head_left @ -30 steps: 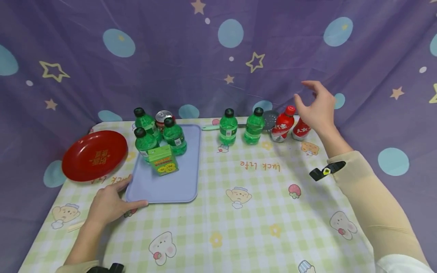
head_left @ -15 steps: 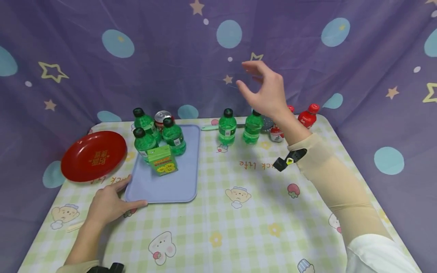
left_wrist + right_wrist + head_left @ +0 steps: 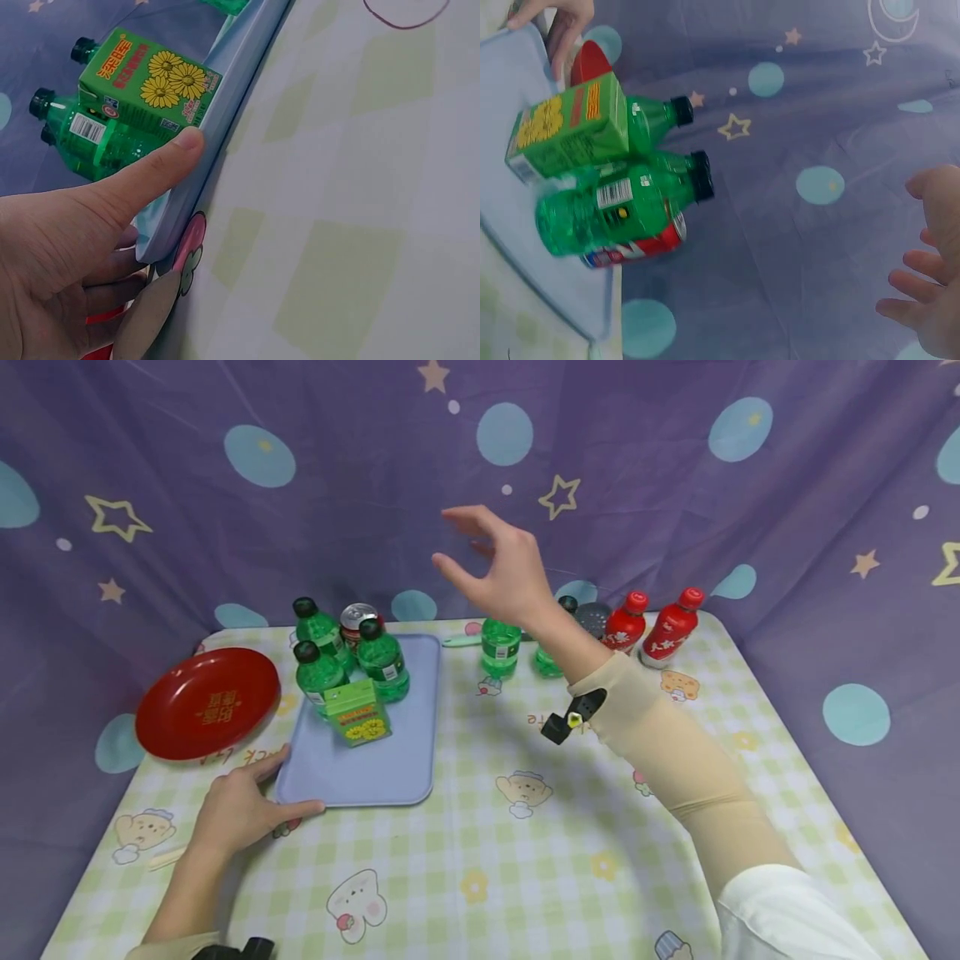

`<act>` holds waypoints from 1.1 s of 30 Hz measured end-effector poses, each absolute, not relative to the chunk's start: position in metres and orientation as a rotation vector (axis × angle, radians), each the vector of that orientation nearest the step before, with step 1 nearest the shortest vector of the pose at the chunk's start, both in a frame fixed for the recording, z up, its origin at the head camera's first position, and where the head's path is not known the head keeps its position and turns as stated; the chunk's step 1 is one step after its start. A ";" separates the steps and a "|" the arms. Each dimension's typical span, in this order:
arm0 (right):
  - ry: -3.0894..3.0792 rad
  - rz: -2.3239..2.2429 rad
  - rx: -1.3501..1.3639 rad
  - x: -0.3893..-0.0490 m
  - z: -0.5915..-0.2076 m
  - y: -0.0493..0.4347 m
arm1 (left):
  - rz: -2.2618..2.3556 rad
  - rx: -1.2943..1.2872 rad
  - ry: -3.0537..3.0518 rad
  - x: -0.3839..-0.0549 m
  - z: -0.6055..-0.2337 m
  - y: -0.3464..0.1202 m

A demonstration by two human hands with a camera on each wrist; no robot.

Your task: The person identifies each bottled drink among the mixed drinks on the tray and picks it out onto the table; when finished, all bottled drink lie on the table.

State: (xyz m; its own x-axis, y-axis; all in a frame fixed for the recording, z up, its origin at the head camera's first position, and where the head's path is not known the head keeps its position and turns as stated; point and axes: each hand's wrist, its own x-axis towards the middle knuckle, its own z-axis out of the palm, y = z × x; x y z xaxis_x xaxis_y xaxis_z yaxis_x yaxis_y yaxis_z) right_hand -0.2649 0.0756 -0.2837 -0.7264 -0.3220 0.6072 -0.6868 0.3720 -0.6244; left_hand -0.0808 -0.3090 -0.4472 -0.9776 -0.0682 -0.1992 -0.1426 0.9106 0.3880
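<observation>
My left hand (image 3: 238,810) rests at the near left corner of a pale blue tray (image 3: 408,760), thumb stretched along its front edge and fingers by its left side. On the tray stand a green drink carton (image 3: 146,79) with yellow flowers and several green bottles (image 3: 383,664) with black caps. A silver-topped red can (image 3: 637,246) is behind them, partly hidden. My right hand (image 3: 504,564) is in the air above a green bottle (image 3: 500,650), fingers loosely bent and apart from the thumb, holding nothing. Its forearm partly covers a second green bottle (image 3: 547,662).
Two red bottles (image 3: 670,631) stand at the back right. Behind the bottles lies a slotted spatula (image 3: 461,642) with a pale green handle, partly hidden; a dark perforated head (image 3: 593,617) shows too. A red plate (image 3: 180,710) is at left. A purple curtain (image 3: 360,510) hangs behind the table.
My right hand has moved left through the air, from above the red bottles to above the green one. The left hand and the tray have stayed in place.
</observation>
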 end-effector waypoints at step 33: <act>-2.479 1.434 0.854 -0.261 -0.355 -0.001 | 0.608 -0.153 2.909 -0.082 -0.452 -0.312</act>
State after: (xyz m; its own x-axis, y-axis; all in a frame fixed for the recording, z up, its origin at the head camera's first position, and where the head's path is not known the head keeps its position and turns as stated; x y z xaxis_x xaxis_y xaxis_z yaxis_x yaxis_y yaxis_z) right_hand -0.2611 -0.0010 -0.3554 -0.8260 -0.3979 0.3993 -0.5446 0.3801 -0.7476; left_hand -0.0823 -0.3116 -0.4518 -0.9811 -0.0659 -0.1821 -0.1333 0.9119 0.3882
